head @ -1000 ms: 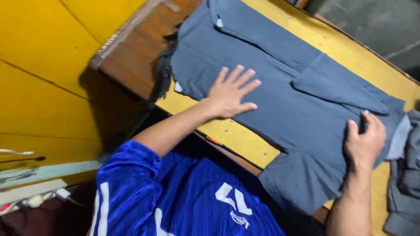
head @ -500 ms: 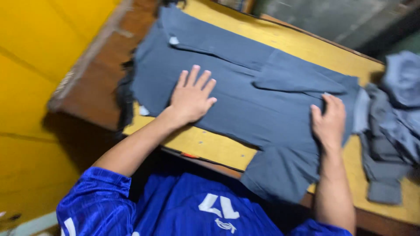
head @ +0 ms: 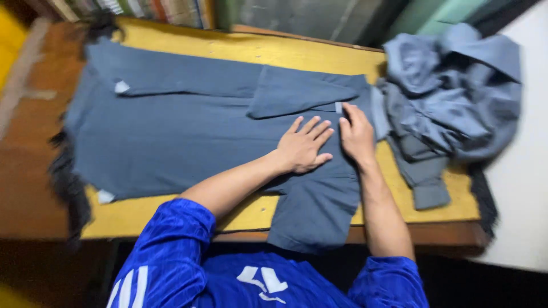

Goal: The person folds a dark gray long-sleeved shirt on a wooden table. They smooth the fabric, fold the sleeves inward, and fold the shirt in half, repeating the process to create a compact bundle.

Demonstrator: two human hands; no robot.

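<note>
A blue-grey shirt (head: 188, 131) lies spread flat along a yellow-topped wooden table (head: 297, 54), one sleeve folded across its upper part and the other sleeve hanging over the near edge. My left hand (head: 303, 145) lies flat on the shirt near its shoulder, fingers spread. My right hand (head: 357, 134) rests right beside it, palm down on the cloth by the collar, fingertips at a small light tag. Neither hand grips anything that I can see.
A crumpled heap of similar blue-grey clothes (head: 451, 97) lies at the table's right end. A dark fringed cloth (head: 65, 188) hangs off the left end. A white surface (head: 528, 188) borders the table on the right. Books (head: 142, 8) line the far edge.
My left hand slid right along the shirt and now lies next to my right hand near the collar. The camera swung right, bringing the heap of clothes into view.
</note>
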